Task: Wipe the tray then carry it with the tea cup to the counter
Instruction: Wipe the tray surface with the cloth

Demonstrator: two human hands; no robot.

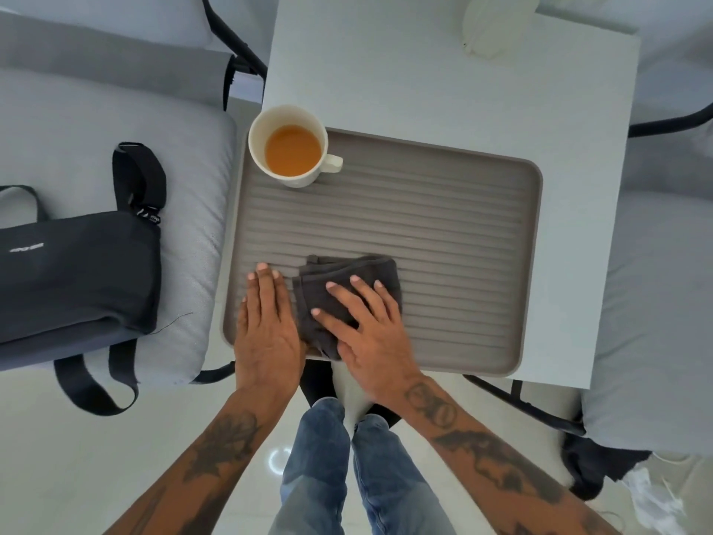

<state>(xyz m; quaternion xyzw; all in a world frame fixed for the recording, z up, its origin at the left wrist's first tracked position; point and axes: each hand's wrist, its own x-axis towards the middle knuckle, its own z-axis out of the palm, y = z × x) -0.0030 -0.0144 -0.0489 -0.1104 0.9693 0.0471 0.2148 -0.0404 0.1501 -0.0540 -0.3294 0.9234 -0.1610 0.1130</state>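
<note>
A grey ribbed tray (443,233) lies on a small white table (443,83). In the tray's far left corner stands a white tea cup (293,146), upright and half full of amber tea. A dark grey folded cloth (339,279) rests on the tray's near left part. My right hand (366,326) lies flat on the cloth with fingers spread, pressing it down. My left hand (266,326) lies flat on the tray's near left corner, fingers together, just beside the cloth.
A black shoulder bag (77,279) sits on a grey cushioned seat (185,187) to the left. Another grey seat (656,303) stands to the right. A pale object (490,25) rests at the table's far edge. My legs in jeans stand below the table's near edge.
</note>
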